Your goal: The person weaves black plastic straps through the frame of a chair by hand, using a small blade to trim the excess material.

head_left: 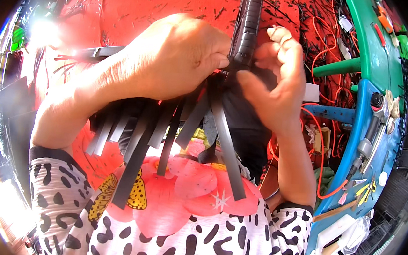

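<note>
Left hand (176,59) clamped around black corrugated tube (248,27). Right hand (273,80) pinching it just beside, above 1 fan of dangling black straps (165,129).

The ribbed black tube (248,24) looks like glossy plastic, catching light along its ridges. The flat black strips (184,126) hanging below it are smooth, with a dull sheen. The red floor (152,1) is matt and scuffed. The patterned garment (181,222) is soft printed cloth.

Harsh sunlight from the left blows out that edge; fisheye bending and dark vignette rim.
</note>
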`<act>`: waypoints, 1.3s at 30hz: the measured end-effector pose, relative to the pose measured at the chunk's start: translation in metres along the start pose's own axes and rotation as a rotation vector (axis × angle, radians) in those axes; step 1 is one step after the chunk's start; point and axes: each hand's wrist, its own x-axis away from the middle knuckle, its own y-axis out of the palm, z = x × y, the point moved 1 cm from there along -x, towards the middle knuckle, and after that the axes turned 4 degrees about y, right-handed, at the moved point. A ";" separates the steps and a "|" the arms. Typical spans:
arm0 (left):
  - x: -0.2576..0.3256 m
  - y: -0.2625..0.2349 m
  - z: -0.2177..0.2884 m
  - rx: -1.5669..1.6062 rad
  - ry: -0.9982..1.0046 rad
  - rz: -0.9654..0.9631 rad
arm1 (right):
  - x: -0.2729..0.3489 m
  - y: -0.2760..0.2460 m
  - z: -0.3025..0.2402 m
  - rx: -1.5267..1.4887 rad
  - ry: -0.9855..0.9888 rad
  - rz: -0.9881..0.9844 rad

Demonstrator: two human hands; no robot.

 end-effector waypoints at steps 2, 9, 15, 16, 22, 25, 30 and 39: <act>0.001 0.001 -0.001 -0.013 -0.029 -0.007 | -0.005 -0.004 -0.005 -0.186 0.193 -0.040; 0.005 0.005 0.001 0.009 -0.009 0.055 | -0.028 -0.013 0.000 -0.271 0.295 -0.250; 0.005 0.009 -0.002 -0.030 0.073 0.097 | -0.044 -0.027 -0.023 0.004 0.181 -0.361; 0.006 0.009 -0.002 -0.034 0.079 0.107 | -0.047 -0.027 -0.029 0.078 0.208 -0.415; 0.005 0.009 -0.003 -0.039 0.064 0.121 | -0.061 -0.026 -0.042 0.293 0.167 -0.541; 0.005 0.009 -0.003 -0.029 0.047 0.120 | -0.058 -0.027 -0.028 0.233 0.138 -0.488; 0.005 0.013 -0.003 -0.050 0.063 0.140 | -0.011 -0.025 0.003 -0.081 0.036 -0.191; 0.007 0.011 -0.001 -0.039 0.045 0.134 | 0.021 0.018 0.000 0.319 -0.331 0.191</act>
